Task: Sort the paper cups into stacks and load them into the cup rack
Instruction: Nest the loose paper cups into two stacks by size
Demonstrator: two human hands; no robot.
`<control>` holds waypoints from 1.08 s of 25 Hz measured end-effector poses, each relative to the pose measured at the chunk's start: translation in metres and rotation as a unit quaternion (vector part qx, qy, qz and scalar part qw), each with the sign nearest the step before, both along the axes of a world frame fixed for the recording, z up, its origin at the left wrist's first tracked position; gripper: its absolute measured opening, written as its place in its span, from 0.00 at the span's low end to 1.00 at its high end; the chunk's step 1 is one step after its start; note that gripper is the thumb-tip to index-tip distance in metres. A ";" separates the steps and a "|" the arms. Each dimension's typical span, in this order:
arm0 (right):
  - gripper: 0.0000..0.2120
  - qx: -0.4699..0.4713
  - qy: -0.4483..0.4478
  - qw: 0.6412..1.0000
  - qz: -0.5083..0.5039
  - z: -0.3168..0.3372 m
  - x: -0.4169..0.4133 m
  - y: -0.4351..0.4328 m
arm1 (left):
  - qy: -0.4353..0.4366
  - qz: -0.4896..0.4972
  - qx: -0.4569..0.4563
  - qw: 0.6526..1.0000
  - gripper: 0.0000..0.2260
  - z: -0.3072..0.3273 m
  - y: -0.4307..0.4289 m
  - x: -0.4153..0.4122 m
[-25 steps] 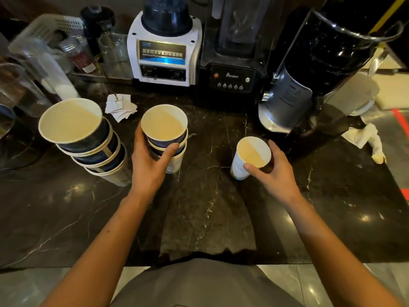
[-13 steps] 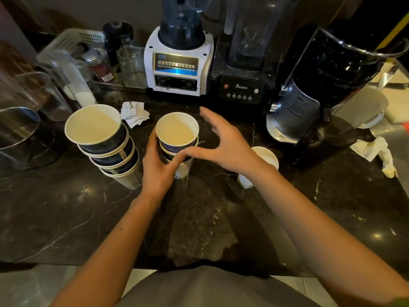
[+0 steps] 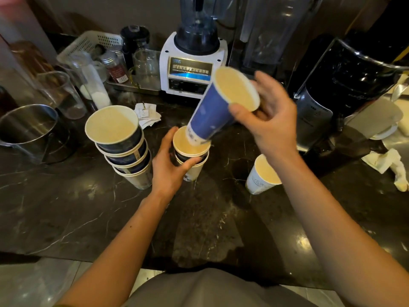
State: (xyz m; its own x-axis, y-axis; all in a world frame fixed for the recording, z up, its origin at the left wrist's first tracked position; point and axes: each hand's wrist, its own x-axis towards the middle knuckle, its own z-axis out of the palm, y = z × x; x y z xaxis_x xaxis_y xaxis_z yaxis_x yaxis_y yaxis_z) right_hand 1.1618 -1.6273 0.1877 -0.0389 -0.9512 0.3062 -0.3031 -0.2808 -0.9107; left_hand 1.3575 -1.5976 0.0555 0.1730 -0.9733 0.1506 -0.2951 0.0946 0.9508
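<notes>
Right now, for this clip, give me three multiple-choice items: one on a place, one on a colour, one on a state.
1. Where does the single white cup stand?
A. inside the white basket
B. on the counter under the right forearm
C. on the blender base

2. What colour is the outside of the tilted cup in the right hand?
A. blue
B. red
C. green

3. What is the left hand doing?
A. resting flat on the counter
B. lifting the steel pot
C. gripping the middle stack

Answers:
1 B: it stands alone on the dark counter.
2 A: its wall is blue.
3 C: thumb and fingers wrap the stack.
</notes>
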 end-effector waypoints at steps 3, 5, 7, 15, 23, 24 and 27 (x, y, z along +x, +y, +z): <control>0.33 -0.026 -0.021 0.997 -0.074 0.007 -0.027 0.008 | 0.003 0.008 0.003 1.000 0.39 -0.001 -0.001 -0.003; 0.34 -0.012 -0.009 0.995 -0.098 -0.005 -0.043 0.011 | -0.003 0.018 -0.001 1.000 0.38 -0.005 0.001 -0.004; 0.36 0.027 0.027 0.995 -0.096 -0.025 -0.053 0.012 | -0.009 0.027 -0.002 1.000 0.38 -0.009 0.003 -0.003; 0.40 0.152 0.321 0.933 0.054 -0.087 -0.035 0.014 | -0.012 0.023 0.001 1.000 0.39 -0.009 0.003 -0.001; 0.50 0.168 0.374 0.908 0.089 -0.068 -0.034 0.008 | -0.009 0.014 -0.001 1.000 0.39 -0.011 0.000 0.000; 0.50 0.142 0.361 0.916 0.098 -0.062 -0.027 0.006 | -0.003 0.016 0.000 1.000 0.39 -0.012 0.001 0.000; 0.47 0.107 0.337 0.922 0.159 -0.047 0.006 -0.005 | 0.013 0.015 0.002 1.000 0.40 -0.012 0.002 -0.002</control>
